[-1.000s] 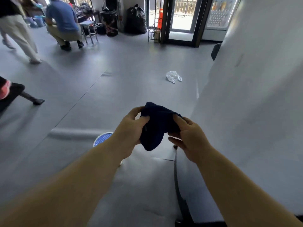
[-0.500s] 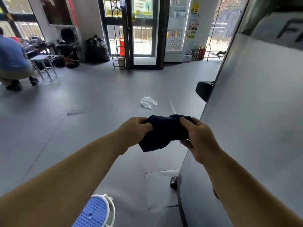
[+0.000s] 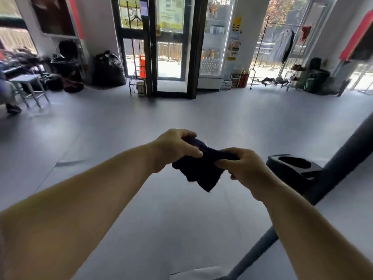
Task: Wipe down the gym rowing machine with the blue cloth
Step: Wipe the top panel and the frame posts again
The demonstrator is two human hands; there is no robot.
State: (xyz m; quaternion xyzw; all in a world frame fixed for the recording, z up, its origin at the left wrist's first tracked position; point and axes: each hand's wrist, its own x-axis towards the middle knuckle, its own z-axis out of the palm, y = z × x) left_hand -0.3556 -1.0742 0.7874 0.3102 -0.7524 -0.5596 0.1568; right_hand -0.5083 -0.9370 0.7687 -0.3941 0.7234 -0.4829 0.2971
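Hands holding a cloth above a grey vinyl floor [image 3: 181, 229], head view. We are looking along two bare forearms toward a dark navy-blue fabric cloth [image 3: 198, 174], which is hanging bunched in the air between both hands, clear of the floor. The left hand [image 3: 175, 147] is curling its fingers over the cloth's upper left end, with the thumb pressing against the fabric. The right hand [image 3: 240, 165] is pinching the cloth's right end between thumb and curled fingers, and a loose corner is drooping below. Just right of the right hand, a black moulded plastic piece with a round recess [image 3: 292, 168] is sitting against a dark grey slanting metal tube [image 3: 347, 158]; the cloth is hanging apart from both. Along the far wall we are noting a black-framed glass door [image 3: 171, 57], a lit white drinks fridge [image 3: 215, 57], bulging black rubbish bags [image 3: 109, 67], a small grey metal stool [image 3: 26, 78] and a thin metal clothes rack [image 3: 282, 45].
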